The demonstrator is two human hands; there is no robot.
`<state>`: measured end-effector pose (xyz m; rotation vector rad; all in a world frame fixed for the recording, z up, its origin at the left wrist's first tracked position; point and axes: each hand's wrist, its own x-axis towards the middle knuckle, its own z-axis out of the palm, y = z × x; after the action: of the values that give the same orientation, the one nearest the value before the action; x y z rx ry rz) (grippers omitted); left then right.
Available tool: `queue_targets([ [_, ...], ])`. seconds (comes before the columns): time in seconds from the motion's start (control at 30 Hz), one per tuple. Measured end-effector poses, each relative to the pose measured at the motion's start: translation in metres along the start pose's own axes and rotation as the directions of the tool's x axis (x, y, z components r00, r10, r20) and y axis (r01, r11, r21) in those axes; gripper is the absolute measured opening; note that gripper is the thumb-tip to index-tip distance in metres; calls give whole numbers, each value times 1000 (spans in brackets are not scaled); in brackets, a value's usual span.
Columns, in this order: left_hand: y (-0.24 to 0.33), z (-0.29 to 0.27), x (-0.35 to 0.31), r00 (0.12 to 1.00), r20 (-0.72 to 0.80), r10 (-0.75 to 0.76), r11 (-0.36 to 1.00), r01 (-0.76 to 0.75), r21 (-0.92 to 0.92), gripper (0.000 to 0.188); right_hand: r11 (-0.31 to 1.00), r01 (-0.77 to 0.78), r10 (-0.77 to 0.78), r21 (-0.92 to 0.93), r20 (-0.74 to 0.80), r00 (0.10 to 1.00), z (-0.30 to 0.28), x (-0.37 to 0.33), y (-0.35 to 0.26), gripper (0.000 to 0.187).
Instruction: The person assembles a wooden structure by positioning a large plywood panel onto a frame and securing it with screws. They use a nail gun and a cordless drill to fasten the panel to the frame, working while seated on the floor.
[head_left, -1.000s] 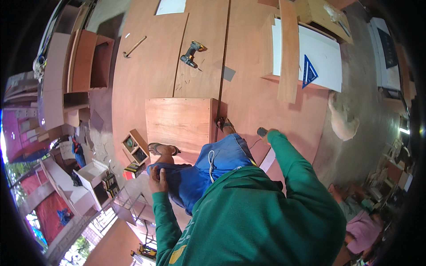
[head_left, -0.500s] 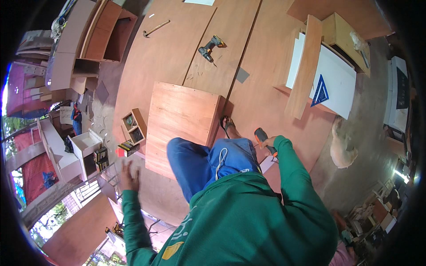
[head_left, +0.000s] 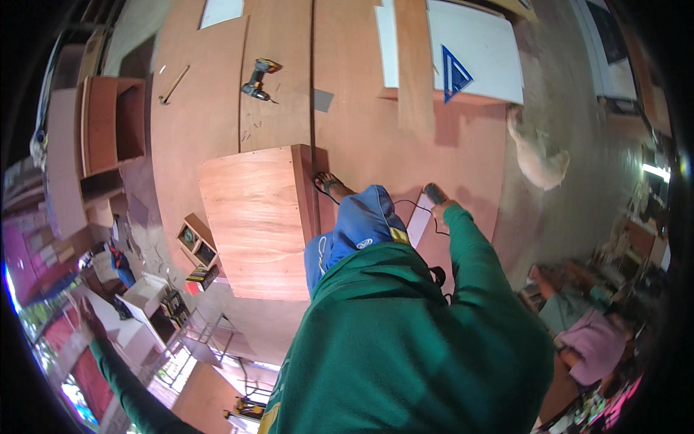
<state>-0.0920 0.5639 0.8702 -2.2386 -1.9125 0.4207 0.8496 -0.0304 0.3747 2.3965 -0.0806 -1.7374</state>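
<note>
My right hand (head_left: 440,209) is closed on a dark hand-held power tool (head_left: 434,193), held low over the wooden sheet to my right. Its exact kind is hard to make out. A black cord (head_left: 405,203) runs by it, and a pale strip (head_left: 418,223) lies just beside. My left hand (head_left: 88,319) is stretched far out to the left, fingers extended, with nothing in it. Left of my legs stands a wooden box (head_left: 253,224) with a smooth top panel.
A cordless drill (head_left: 258,81), a hammer (head_left: 173,85) and a blue set square (head_left: 454,74) lie ahead. Near the box are a divided wooden tray (head_left: 196,241) and small cartons (head_left: 202,278). A dog (head_left: 538,153) lies at right; another person (head_left: 589,336) sits behind right.
My left arm has swung outward to the far left. The view and my body have turned, so the box and sheets appear further left. My right hand still grips the tool.
</note>
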Motion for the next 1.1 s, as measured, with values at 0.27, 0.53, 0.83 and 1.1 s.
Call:
queue_targets([
  [0.27, 456, 112, -4, 857, 117, 503, 805, -414, -425, 60, 988, -96, 47, -122, -351, 935, -20, 121, 49, 83],
  [0.53, 780, 262, -251, 482, 735, 478, 860, -85, -503, 63, 995, -74, 51, -73, -277, 959, -71, 243, -11, 95],
  [0.83, 892, 392, -242, 476, 747, 464, 885, -213, -414, 69, 998, -35, 8, -61, -396, 918, -67, 446, -71, 51],
  [1.1, 879, 410, -212, 559, 778, 288, 940, -10, -340, 72, 992, -116, 125, 55, -620, 775, -42, 516, -112, 56],
])
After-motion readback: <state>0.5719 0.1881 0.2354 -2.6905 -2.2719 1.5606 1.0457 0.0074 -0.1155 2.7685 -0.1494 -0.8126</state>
